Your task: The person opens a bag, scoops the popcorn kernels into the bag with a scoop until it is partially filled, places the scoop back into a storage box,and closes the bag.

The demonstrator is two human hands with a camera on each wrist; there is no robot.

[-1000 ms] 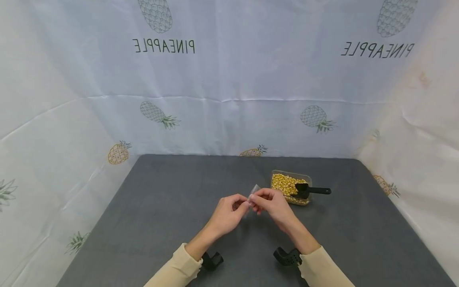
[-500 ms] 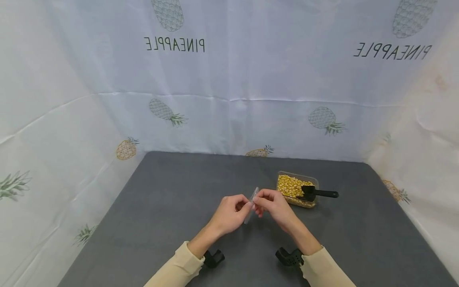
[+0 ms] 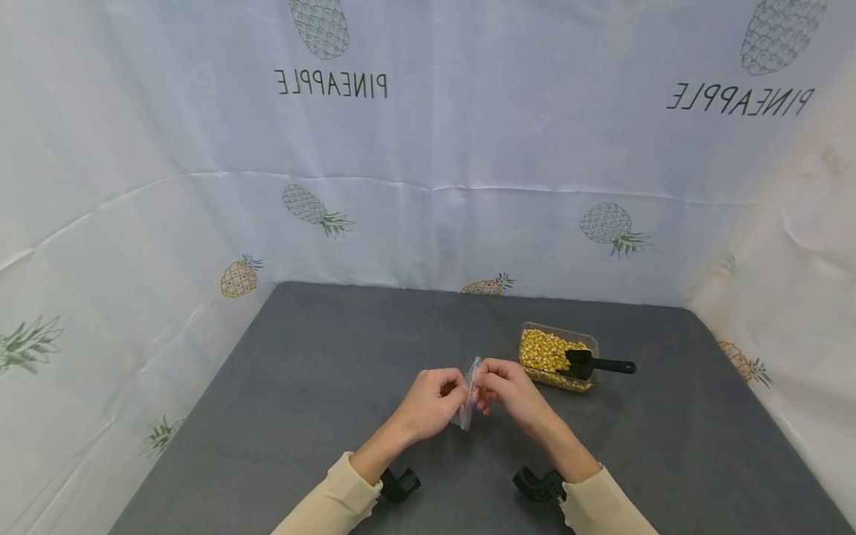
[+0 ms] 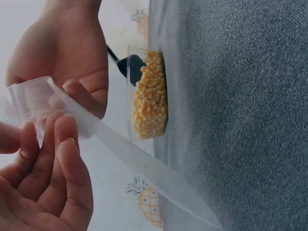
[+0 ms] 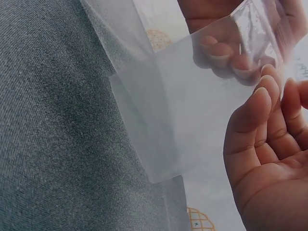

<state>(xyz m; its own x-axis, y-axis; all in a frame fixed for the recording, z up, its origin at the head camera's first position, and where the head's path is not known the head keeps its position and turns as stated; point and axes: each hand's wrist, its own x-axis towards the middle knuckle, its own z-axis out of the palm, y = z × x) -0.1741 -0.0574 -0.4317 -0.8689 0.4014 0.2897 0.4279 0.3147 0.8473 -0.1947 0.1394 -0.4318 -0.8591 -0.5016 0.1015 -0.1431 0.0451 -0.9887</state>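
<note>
A clear thin plastic bag [image 3: 465,420] is held upright between both hands over the table, its lower part hanging down. My left hand [image 3: 428,405] pinches one side of its upper edge, and my right hand [image 3: 511,390] pinches the other side. Seen from the right wrist, the see-through bag [image 5: 154,115] spreads into two sheets, with left-hand fingers showing through the plastic. The left wrist view shows the bag [image 4: 144,166] nearly edge-on, reaching down and away from the fingers. No contents are visible in it.
Just beyond my right hand stands a clear tub [image 3: 563,328] of yellow corn kernels [image 3: 543,351]. A black scoop [image 3: 611,365] rests in it, handle pointing right. The dark grey table [image 3: 321,349] is enclosed by white pineapple-print cloth [image 3: 428,141].
The hands have drawn slightly apart, and more of the bag shows between and below them. The head view has shifted a little, so the tub appears farther right.
</note>
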